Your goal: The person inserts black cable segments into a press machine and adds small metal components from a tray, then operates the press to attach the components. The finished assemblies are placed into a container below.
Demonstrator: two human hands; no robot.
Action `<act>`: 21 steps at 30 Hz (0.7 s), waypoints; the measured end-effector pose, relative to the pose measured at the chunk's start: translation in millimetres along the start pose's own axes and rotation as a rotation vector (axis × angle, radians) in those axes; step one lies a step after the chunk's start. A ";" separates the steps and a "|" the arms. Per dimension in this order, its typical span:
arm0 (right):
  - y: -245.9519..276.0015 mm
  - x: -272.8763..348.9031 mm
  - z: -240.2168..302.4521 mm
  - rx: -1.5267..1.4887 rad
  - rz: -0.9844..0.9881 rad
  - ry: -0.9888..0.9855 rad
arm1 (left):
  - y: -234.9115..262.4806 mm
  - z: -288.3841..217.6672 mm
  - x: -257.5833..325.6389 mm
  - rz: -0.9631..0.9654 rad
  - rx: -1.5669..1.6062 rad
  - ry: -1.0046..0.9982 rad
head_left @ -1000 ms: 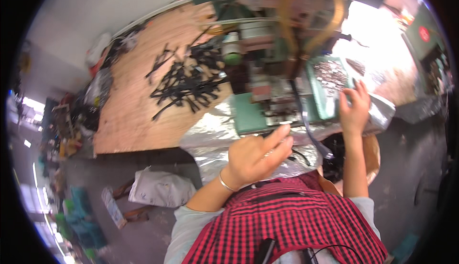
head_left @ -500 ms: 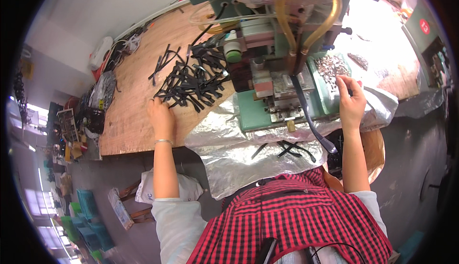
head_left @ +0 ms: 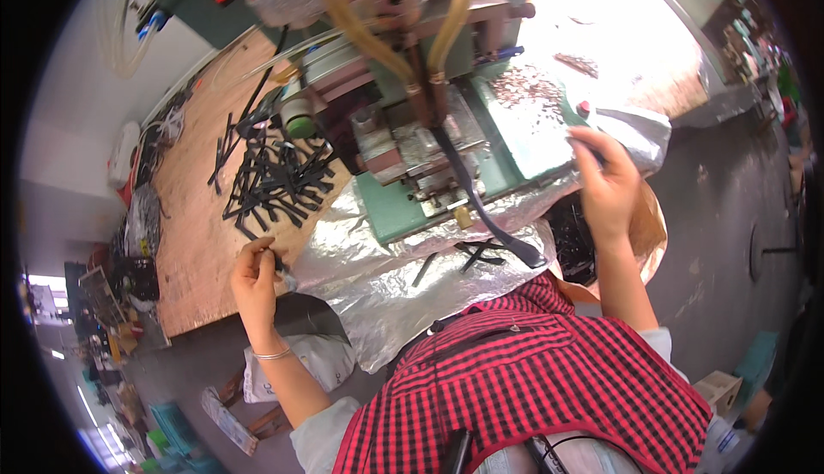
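Note:
My left hand [head_left: 256, 283] is closed over the board's near edge, pinching a dark piece that looks like a black eyeglass temple [head_left: 279, 262]; most of it is hidden. Beyond it lies a heap of black eyeglass temples [head_left: 279, 178]. One long temple [head_left: 481, 204] sticks out of the green bench machine [head_left: 403, 152], its wide end hanging toward me over the foil. My right hand [head_left: 608, 184] is at the right of the machine, thumb and finger pinched together beside the pile of small metal parts [head_left: 528, 88]. Whatever those fingertips hold is too small to make out.
Silver foil [head_left: 343, 259] covers the front of the bench, with a few temples [head_left: 476, 255] lying on it. An open bag [head_left: 575, 247] with dark contents stands below my right forearm. Amber hoses [head_left: 356, 32] hang above the machine. A red button [head_left: 584, 108] sits near my right hand.
The view has swung, shifting the bench leftward. My left hand has drawn back from the heap with a dark piece in its fingers. My right hand has come away from the metal parts, still pinched.

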State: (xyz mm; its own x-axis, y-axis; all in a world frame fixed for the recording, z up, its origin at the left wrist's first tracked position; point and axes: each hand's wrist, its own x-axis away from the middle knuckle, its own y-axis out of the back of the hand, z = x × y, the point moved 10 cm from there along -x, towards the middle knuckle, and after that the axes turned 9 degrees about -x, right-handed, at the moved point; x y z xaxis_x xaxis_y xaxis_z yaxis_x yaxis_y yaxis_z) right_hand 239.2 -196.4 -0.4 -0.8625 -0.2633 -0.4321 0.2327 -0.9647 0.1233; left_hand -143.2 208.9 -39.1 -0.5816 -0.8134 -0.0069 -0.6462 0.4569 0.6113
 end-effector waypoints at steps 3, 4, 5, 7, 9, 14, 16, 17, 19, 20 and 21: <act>-60.8 -23.8 52.2 -0.123 0.114 0.257 | -26.0 -39.1 -19.0 -0.180 0.216 -0.130; -76.8 -29.4 70.1 -0.171 0.119 0.335 | -31.7 -42.5 -25.5 -0.196 0.218 -0.118; -91.8 -34.2 72.9 -0.169 0.121 0.404 | -38.5 -50.3 -29.1 -0.213 0.220 -0.067; -121.1 -36.3 52.6 -0.370 0.124 0.175 | -52.2 -62.8 -25.9 -0.256 0.221 0.053; -130.0 -25.7 50.5 -0.421 0.112 0.068 | -56.3 -73.7 -25.8 -0.325 0.258 -0.050; -132.7 -19.5 49.0 -0.611 0.103 -0.052 | -54.5 -143.3 -2.5 -0.432 0.357 -0.429; -135.2 -19.9 56.6 -0.617 0.139 -0.078 | -49.3 -175.8 17.9 -0.451 0.340 -0.554; -136.9 -19.3 62.5 -0.617 0.151 -0.084 | -49.5 -197.2 33.2 -0.477 0.251 -0.712; -138.0 -16.7 76.5 -0.617 0.174 -0.096 | -55.9 -237.1 67.4 -0.521 0.061 -1.024; -141.0 -15.4 73.6 -0.697 0.196 -0.177 | -65.8 -250.0 79.1 -0.517 -0.137 -1.172; -137.8 -12.8 81.5 -0.674 0.219 -0.144 | -78.7 -266.1 89.2 -0.457 -0.234 -1.227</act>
State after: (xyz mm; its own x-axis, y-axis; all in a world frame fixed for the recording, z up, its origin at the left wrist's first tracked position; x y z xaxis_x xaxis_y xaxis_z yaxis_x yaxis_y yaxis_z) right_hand 181.6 -59.6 61.0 -0.8043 -0.4923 -0.3329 0.5934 -0.6961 -0.4041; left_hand -12.8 4.5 122.7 -0.4819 0.0303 -0.8757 -0.8737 0.0585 0.4828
